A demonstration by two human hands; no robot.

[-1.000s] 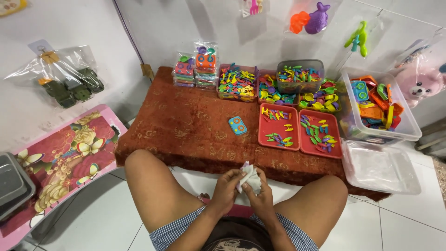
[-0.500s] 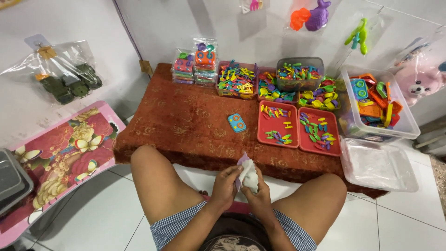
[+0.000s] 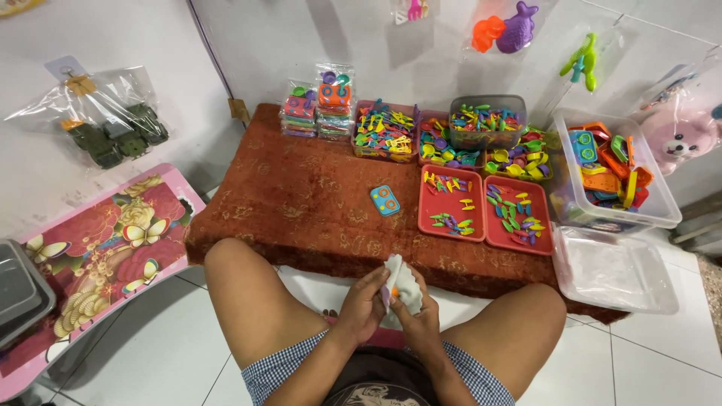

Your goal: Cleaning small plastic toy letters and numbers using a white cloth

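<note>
**Both hands closed on a white cloth above the lap**

Nearest the camera, the left hand [image 3: 364, 304] and the right hand [image 3: 423, 322] were pressed together between the bare knees, both clamped on a crumpled white cloth [image 3: 404, 288]. A small orange piece [image 3: 393, 292] showed between the fingers inside the cloth; what it was could not be told. The hands hung over the white tiled floor [image 3: 173, 353], just short of the near edge of a low surface covered in rust-red patterned fabric [image 3: 301, 203].

On that fabric, past the hands, a small blue toy with two orange rings [image 3: 384, 201] lay alone. To its right sat two red trays [image 3: 451, 204] side by side, holding scattered small coloured plastic pieces. A clear plastic lid [image 3: 615, 271] lay at the right end.

Farther back, along the wall, stood bagged stacks of coloured toys [image 3: 320, 109], several tubs of bright plastic pieces [image 3: 385, 131], and a clear bin of larger toys [image 3: 613, 169]. To the left, a pink floral table [image 3: 98, 248] stood near.
</note>
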